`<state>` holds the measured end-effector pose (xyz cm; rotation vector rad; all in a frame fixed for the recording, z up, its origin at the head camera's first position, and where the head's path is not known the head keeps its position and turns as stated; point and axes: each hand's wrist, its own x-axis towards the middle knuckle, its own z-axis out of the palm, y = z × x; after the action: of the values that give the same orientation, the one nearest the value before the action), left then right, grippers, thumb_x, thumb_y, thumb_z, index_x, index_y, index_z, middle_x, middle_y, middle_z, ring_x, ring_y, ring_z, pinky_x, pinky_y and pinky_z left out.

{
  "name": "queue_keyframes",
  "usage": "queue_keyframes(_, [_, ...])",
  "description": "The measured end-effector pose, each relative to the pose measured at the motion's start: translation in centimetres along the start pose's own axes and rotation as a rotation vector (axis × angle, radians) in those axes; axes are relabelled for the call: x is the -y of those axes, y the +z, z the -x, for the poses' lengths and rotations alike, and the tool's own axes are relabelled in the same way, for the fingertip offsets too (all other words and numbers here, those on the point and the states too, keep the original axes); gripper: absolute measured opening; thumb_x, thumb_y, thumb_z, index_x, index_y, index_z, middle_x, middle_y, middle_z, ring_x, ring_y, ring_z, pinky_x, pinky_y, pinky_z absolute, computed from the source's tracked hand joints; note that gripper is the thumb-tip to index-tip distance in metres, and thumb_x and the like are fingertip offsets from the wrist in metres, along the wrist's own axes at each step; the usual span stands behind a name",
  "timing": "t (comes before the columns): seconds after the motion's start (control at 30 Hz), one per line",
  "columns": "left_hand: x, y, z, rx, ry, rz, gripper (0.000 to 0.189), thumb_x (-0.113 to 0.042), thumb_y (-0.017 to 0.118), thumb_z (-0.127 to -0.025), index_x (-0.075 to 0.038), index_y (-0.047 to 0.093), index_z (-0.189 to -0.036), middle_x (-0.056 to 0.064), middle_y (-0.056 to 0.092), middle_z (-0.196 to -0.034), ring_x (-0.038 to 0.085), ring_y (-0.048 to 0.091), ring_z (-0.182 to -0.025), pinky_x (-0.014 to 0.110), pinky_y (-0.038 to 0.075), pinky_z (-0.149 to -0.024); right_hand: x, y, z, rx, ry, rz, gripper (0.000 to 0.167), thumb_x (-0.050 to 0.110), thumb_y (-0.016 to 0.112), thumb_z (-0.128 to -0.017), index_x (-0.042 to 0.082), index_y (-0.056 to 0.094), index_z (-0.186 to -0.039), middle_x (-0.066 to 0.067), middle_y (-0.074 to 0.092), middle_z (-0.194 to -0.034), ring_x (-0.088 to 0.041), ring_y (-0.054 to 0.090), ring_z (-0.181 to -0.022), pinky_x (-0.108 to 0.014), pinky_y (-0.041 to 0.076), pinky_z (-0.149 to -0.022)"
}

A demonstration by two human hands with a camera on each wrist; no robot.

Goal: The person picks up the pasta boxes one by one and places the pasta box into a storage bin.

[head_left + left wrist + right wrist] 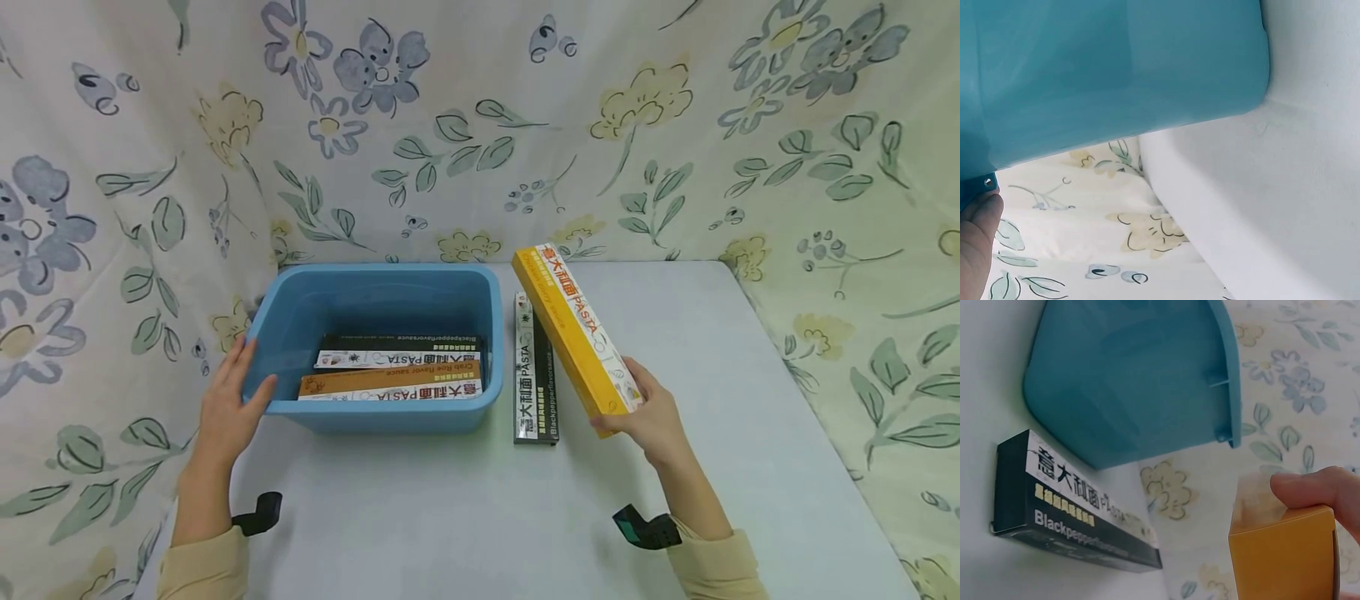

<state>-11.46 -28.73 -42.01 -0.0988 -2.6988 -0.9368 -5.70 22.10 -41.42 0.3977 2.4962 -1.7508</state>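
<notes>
My right hand [648, 417] grips the near end of a yellow pasta box [573, 329], which is raised and tilted above the table. In the right wrist view the thumb lies on top of the yellow box [1285, 556]. My left hand [234, 400] holds the left rim of a blue plastic bin [390, 421], thumb over the edge. Inside the bin lie a black pasta box [401, 342] and an orange-brown pasta box [390, 381]. Between the bin and the yellow box, another black pasta box [536, 375] labelled Blackpepper lies on the table.
A white table [420, 517] carries the bin and the boxes. Floral cloth [465, 125] hangs behind the table and along both sides. Dark wrist straps [648, 529] stick out from the sleeves.
</notes>
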Motion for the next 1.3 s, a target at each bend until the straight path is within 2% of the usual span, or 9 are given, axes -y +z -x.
queue_keyframes(0.1, [0.0,0.0,0.0,0.0,0.002,0.006,0.063,-0.021,0.053,-0.098,-0.002,0.027,-0.152,0.022,0.021,-0.158,0.051,0.021,-0.14,0.074,0.023,-0.101,0.5,-0.1,0.2,-0.004,-0.021,-0.006,0.102,-0.001,0.082,-0.068,0.002,0.024,-0.153,-0.021,0.041,-0.143,-0.028,0.044,-0.108,-0.013,0.044,-0.08])
queue_keyframes(0.37, [0.1,0.0,0.0,-0.002,0.001,0.017,0.063,-0.02,0.054,-0.097,-0.002,0.027,-0.152,0.022,0.021,-0.157,0.051,0.02,-0.14,0.074,0.022,-0.101,1.2,-0.5,0.5,-0.002,-0.09,-0.022,0.097,-0.005,0.08,-0.067,0.001,0.03,-0.15,-0.02,0.045,-0.139,-0.027,0.045,-0.105,-0.013,0.047,-0.079])
queue_keyframes(0.6, [0.1,0.0,0.1,-0.003,0.008,0.011,0.063,-0.021,0.054,-0.097,-0.002,0.028,-0.152,0.023,0.022,-0.157,0.052,0.022,-0.139,0.074,0.024,-0.1,2.3,-1.3,0.5,0.022,-0.163,-0.015,0.099,-0.007,0.08,-0.067,0.0,0.028,-0.151,-0.021,0.042,-0.14,-0.028,0.044,-0.105,-0.014,0.049,-0.078])
queue_keyframes(0.93, [0.1,-0.1,0.0,0.012,0.013,-0.018,0.064,-0.022,0.054,-0.098,-0.002,0.026,-0.152,0.024,0.022,-0.157,0.052,0.022,-0.139,0.075,0.024,-0.1,3.8,-1.3,0.4,0.056,-0.137,0.008,0.103,-0.005,0.083,-0.064,0.005,0.03,-0.152,-0.018,0.04,-0.142,-0.029,0.042,-0.11,-0.016,0.05,-0.077])
queue_keyframes(1.13, [0.2,-0.1,0.2,0.017,0.01,-0.017,0.064,-0.022,0.054,-0.098,-0.001,0.026,-0.152,0.024,0.022,-0.157,0.053,0.021,-0.139,0.075,0.023,-0.1,4.2,-1.3,0.4,0.076,-0.151,0.027,0.103,-0.004,0.084,-0.06,0.005,0.034,-0.15,-0.019,0.041,-0.139,-0.033,0.043,-0.108,-0.022,0.054,-0.077])
queue_keyframes(1.3, [0.1,-0.1,0.2,0.014,0.008,-0.016,0.064,-0.023,0.053,-0.098,-0.002,0.026,-0.152,0.023,0.021,-0.157,0.052,0.021,-0.139,0.075,0.024,-0.099,4.5,-1.4,0.3,0.102,-0.176,0.04,0.102,-0.005,0.084,-0.061,0.004,0.034,-0.149,-0.019,0.043,-0.138,-0.033,0.045,-0.107,-0.022,0.054,-0.078])
